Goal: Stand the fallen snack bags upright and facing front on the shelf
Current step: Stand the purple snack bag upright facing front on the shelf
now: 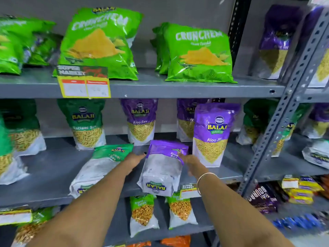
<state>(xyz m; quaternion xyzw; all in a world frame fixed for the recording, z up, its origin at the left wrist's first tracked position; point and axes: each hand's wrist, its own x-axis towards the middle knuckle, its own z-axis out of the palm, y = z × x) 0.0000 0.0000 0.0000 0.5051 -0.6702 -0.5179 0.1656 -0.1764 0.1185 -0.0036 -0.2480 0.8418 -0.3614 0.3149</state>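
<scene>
A purple Aloo Sev bag (162, 168) lies on its back at the front of the middle shelf (46, 173), bottom end towards me. My left hand (132, 162) touches its left edge and my right hand (191, 163) grips its right edge near the purple top. To its left a green Ratlami Sev bag (99, 168) also lies flat, bottom towards me. An upright purple Aloo Sev bag (212, 134) stands just right of my right hand, facing front.
Upright purple and green bags line the back of the middle shelf. Green Crunchem bags (197, 54) stand on the shelf above, behind a yellow price tag (85, 86). A grey perforated upright (284, 111) divides off the right bay. Smaller bags stand on the shelf below.
</scene>
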